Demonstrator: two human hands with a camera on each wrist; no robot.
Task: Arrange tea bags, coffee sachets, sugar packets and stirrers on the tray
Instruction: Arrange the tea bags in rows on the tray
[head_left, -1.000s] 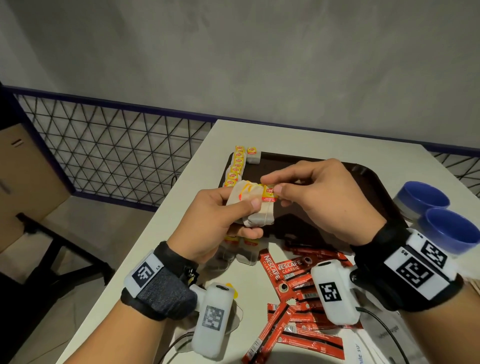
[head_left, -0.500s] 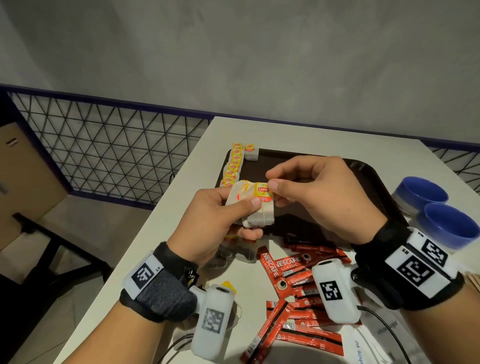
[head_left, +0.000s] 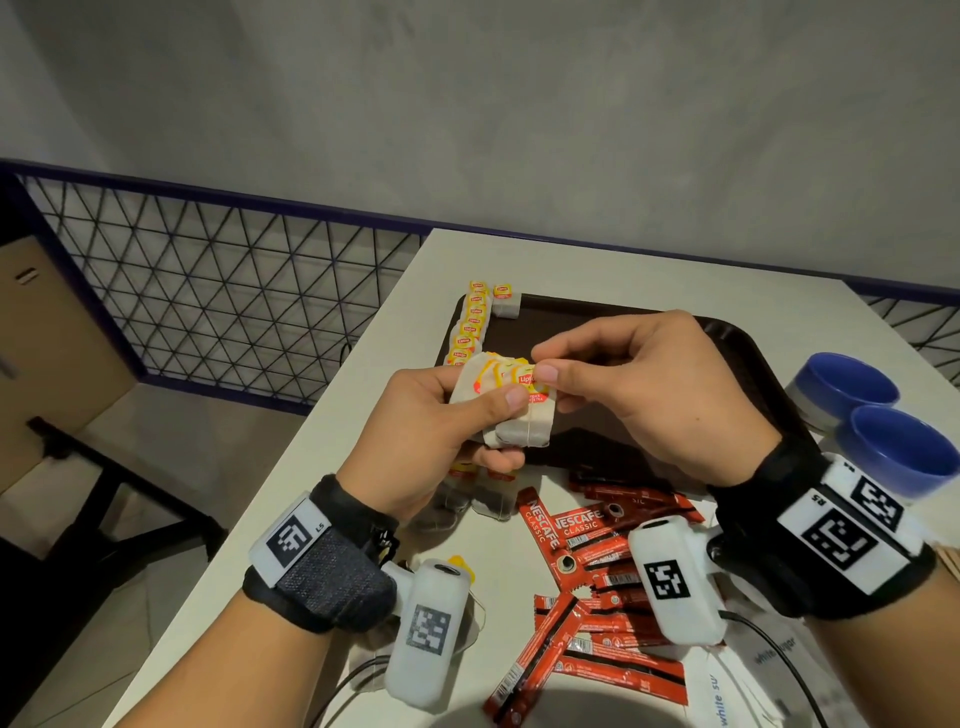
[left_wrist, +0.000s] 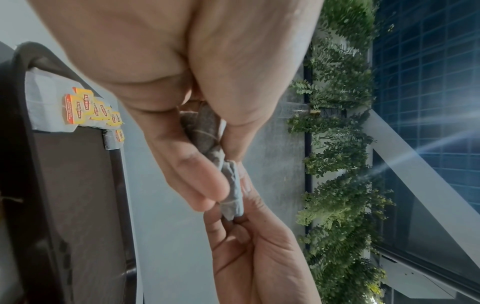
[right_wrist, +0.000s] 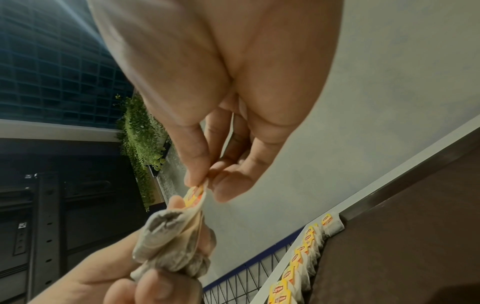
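My left hand grips a small stack of tea bags above the near left edge of the dark brown tray. My right hand pinches the yellow tag of the top tea bag between thumb and forefinger. A row of tea bags lies along the tray's left edge, with one more at the far corner. In the left wrist view the stack is squeezed between my fingers; in the right wrist view the pinched tag shows. Red coffee sachets lie scattered in front of the tray.
Two blue-rimmed containers stand right of the tray. White sugar packets lie at the near right. A few more tea bags sit under my left hand. The table's left edge drops off beside a wire fence.
Both hands have stayed almost in place over the tray's near left part. My right fingers have shifted slightly on the top tea bag's tag.
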